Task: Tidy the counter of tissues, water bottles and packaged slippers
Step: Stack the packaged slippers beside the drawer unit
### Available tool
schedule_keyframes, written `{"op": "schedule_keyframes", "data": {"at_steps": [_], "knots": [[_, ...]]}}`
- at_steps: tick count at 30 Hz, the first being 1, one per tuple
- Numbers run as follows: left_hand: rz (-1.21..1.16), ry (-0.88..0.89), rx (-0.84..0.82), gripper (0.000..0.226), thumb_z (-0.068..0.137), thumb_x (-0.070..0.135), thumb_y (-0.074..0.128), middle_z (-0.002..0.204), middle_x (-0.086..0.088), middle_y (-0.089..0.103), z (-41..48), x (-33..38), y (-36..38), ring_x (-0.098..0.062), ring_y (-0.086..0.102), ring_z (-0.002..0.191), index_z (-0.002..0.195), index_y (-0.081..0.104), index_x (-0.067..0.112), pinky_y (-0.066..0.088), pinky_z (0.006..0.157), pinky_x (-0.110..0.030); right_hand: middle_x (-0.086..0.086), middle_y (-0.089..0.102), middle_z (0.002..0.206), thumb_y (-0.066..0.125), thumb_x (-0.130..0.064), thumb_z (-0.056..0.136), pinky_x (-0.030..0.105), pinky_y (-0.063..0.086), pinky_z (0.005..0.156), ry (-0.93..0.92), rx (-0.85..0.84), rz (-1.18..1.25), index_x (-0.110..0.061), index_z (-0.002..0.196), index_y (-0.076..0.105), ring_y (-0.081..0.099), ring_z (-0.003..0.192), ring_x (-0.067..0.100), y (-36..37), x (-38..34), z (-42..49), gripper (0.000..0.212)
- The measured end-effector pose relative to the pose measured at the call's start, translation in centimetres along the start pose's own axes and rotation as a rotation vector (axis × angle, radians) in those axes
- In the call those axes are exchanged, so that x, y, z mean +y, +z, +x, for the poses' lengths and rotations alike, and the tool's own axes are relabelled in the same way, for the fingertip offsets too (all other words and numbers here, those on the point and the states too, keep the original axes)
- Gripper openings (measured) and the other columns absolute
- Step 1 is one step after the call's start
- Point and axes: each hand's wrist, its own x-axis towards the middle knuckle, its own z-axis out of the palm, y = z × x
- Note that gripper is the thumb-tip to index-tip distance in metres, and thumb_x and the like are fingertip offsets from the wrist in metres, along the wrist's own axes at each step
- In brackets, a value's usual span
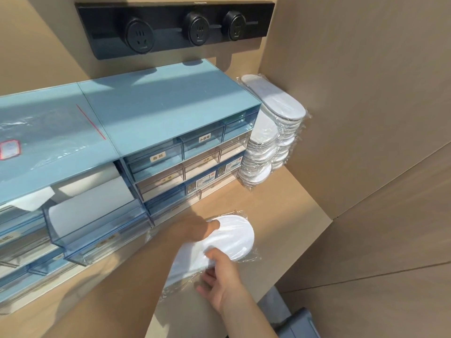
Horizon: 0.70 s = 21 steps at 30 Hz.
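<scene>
Both hands grip white, seemingly plastic-wrapped slippers (227,242).

counter (280,203) open, slipper stack (266,142) blocking corner

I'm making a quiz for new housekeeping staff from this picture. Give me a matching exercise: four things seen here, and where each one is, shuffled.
Things:
1. slipper pack
2. slipper stack
3. socket strip
4. drawer unit

Places:
A. on the wall, above the drawers
B. in the corner, right of the drawers
C. held by both hands, left hand and right hand
D. along the back of the counter

Pairs: 1-C, 2-B, 3-A, 4-D
</scene>
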Motion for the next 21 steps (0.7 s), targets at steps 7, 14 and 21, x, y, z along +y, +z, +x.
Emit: {"op": "schedule_keyframes", "data": {"at_steps": [7,14,21], "knots": [[-0.601,0.169,-0.1,0.078,0.064,0.024,0.085,0.123,-0.005,0.069,-2.9,-2.1,0.6,-0.024,0.072,0.105,0.135,0.054,0.02,0.061,0.087,-0.042,0.02,0.077,0.108,0.072,-0.006,0.056,0.044,0.062,0.077,-0.465,-0.034,-0.193,-0.008,0.105,0.073,0.076,0.095,0.033,-3.3,-1.0,-0.4,0.049],[-0.961,0.633,-0.001,0.098,0.067,0.005,0.089,0.14,0.003,0.057,-6.1,1.7,2.8,-0.013,0.062,0.126,0.14,0.032,0.037,0.055,0.102,-0.037,0.009,0.072,0.122,0.064,0.004,0.071,0.028,0.055,0.099,-0.974,-0.127,-0.591,-0.007,0.125,0.063,0.068,0.118,0.016,-7.8,-9.6,-5.2,0.055],[-1.07,0.562,0.005,0.1,0.067,-0.003,0.083,0.137,0.0,0.063,-2.4,2.2,6.2,-0.024,0.056,0.135,0.15,0.034,0.025,0.056,0.093,-0.027,0.013,0.062,0.138,0.07,-0.008,0.069,0.048,0.047,0.112,-1.028,-0.171,-0.769,0.006,0.148,0.039,0.059,0.133,0.023,-8.0,-10.7,-1.8,0.086]]}}
